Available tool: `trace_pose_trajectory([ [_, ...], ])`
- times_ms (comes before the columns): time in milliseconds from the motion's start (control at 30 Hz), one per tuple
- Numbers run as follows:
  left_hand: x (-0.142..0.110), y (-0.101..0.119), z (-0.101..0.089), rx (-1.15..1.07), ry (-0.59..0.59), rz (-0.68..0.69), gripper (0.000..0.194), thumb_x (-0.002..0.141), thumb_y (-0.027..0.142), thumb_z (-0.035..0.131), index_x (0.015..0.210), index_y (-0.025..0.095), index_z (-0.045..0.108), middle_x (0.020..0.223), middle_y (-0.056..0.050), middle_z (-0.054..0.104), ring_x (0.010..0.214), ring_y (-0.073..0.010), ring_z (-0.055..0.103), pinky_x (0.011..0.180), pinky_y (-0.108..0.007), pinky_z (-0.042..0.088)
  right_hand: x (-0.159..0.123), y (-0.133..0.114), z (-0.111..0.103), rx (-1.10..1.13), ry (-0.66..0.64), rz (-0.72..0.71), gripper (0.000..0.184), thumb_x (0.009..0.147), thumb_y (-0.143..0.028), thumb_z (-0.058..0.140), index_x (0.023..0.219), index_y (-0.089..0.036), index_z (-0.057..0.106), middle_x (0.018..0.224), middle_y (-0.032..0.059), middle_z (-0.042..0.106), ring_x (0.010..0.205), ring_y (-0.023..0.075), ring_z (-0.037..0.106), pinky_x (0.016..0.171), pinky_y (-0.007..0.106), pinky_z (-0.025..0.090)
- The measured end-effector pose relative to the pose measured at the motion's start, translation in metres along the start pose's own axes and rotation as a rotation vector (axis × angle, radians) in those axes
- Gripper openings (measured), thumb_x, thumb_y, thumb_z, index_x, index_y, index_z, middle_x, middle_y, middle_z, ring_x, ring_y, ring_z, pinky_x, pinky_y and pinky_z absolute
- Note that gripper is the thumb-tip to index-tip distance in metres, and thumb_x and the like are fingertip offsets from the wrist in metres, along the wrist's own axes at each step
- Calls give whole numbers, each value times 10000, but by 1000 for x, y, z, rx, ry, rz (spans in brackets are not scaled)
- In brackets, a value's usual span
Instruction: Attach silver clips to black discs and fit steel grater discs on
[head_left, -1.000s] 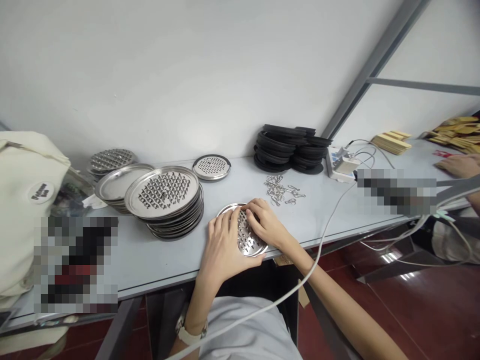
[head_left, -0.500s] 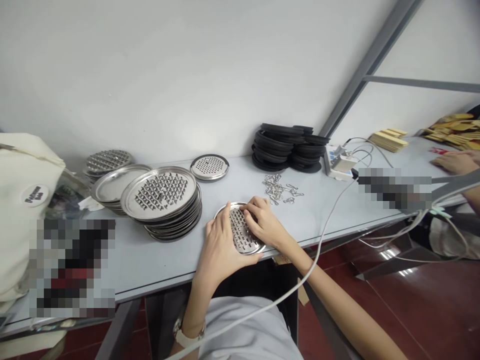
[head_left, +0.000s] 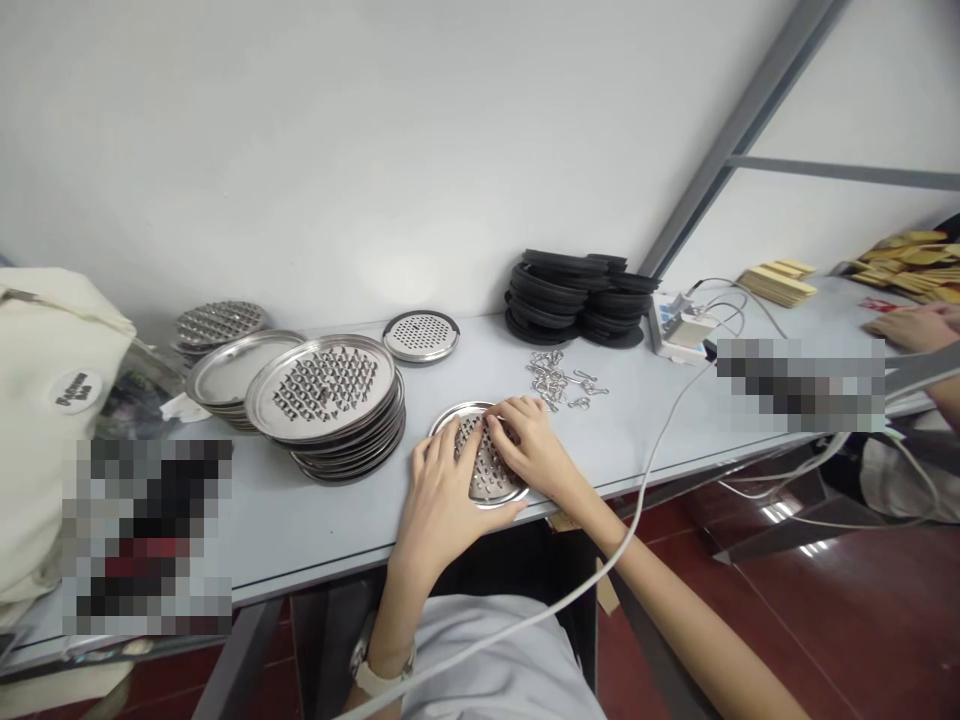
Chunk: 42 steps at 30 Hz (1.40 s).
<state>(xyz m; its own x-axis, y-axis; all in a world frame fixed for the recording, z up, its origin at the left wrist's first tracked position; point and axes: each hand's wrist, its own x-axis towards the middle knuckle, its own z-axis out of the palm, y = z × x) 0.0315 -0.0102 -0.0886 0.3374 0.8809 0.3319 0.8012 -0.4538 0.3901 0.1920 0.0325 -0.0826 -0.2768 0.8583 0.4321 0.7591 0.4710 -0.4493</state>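
Note:
A round metal grater (head_left: 491,475) lies near the table's front edge, its toothed face up and partly covered by my hands. My left hand (head_left: 442,500) wraps the left and near side of its rim, thumb along the front edge and fingers reaching over the face. On the far right part of the grater my right hand (head_left: 529,440) has its fingers bent and closed, with fingertips at the toothed face. Whether a small part sits under those fingertips is hidden. Just behind lies a loose pile of wire hooks (head_left: 551,380).
Left of my hands stand stacked graters (head_left: 322,390) and metal plates (head_left: 240,365). A black-rimmed grater (head_left: 421,335) lies by the wall. Black rings (head_left: 551,290) are piled behind the hooks. A white cable (head_left: 637,500) crosses over my right forearm. Another person's hand (head_left: 911,325) rests far right.
My left fingers have shifted slightly inward over the grater's face. The right hand has barely moved, and the view has shifted a little.

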Motion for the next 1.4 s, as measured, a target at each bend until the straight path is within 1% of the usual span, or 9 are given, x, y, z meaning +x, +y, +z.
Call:
trace_pose_trajectory([
  [67, 0, -1, 0, 12, 5, 15, 859, 716, 582, 689, 1426, 228, 362, 1473, -121, 369, 1341, -312, 339, 1097, -473, 241, -1, 2, 2, 9, 22, 11, 185, 965, -232, 423, 900, -195, 593, 925, 62, 613, 873, 217, 516, 887, 418, 357],
  [233, -1, -1, -1, 18, -2, 16, 834, 709, 598, 691, 1399, 231, 401, 1469, -118, 377, 1335, -314, 353, 1094, -478, 253, 4, 16, 3, 143, 61, 34, 168, 925, -219, 487, 1040, -206, 608, 984, 71, 589, 986, 230, 525, 920, 403, 398],
  [300, -1, -1, -2, 16, -3, 16, 828, 708, 594, 694, 1394, 229, 408, 1468, -118, 380, 1336, -309, 354, 1096, -472, 254, 10, 23, 2, 206, 24, 34, 153, 912, -236, 518, 1029, -214, 613, 960, 59, 604, 967, 223, 547, 896, 387, 428],
  [400, 0, 0, -3, 13, -5, 17, 834, 713, 596, 687, 1402, 227, 397, 1471, -125, 379, 1340, -311, 350, 1090, -475, 256, 19, 29, -2, 219, -53, 6, 179, 883, -274, 585, 1040, -200, 629, 994, 71, 615, 977, 223, 565, 904, 388, 439],
  [567, 0, 0, -3, 13, -5, 9, 822, 715, 611, 676, 1393, 231, 410, 1471, -133, 375, 1340, -322, 353, 1076, -481, 277, 32, 34, -8, 248, -174, 38, 185, 862, -273, 621, 1009, -171, 666, 935, 69, 651, 845, 188, 599, 798, 341, 480],
  [800, -1, 1, -2, 6, -5, -3, 844, 712, 614, 678, 1407, 227, 395, 1473, -143, 363, 1350, -331, 332, 1073, -488, 280, 42, 38, -13, 215, -267, 38, 175, 820, -276, 664, 958, -176, 702, 889, 55, 662, 819, 181, 601, 766, 325, 476],
  [933, -1, 0, -2, 15, -17, -20, 868, 700, 633, 679, 1415, 239, 386, 1495, -147, 319, 1360, -336, 308, 1077, -503, 263, 43, 31, -14, 147, -253, 35, 162, 828, -262, 658, 948, -161, 696, 865, 59, 645, 785, 177, 591, 742, 317, 466],
  [1133, -1, -2, 0, 21, -15, -26, 883, 693, 642, 680, 1421, 244, 379, 1468, -155, 347, 1333, -352, 326, 1068, -528, 266, 43, 26, -11, 106, -225, 21, 124, 842, -223, 642, 932, -147, 681, 831, 57, 622, 745, 166, 572, 704, 297, 450],
  [1400, 1, -2, 0, 19, -25, -18, 976, 710, 667, 645, 1483, 234, 238, 1502, -164, 299, 1361, -346, 290, 1088, -521, 231, 36, 33, -7, 160, -183, -23, 168, 884, -290, 604, 983, -170, 671, 873, 55, 624, 757, 166, 573, 718, 300, 453],
])
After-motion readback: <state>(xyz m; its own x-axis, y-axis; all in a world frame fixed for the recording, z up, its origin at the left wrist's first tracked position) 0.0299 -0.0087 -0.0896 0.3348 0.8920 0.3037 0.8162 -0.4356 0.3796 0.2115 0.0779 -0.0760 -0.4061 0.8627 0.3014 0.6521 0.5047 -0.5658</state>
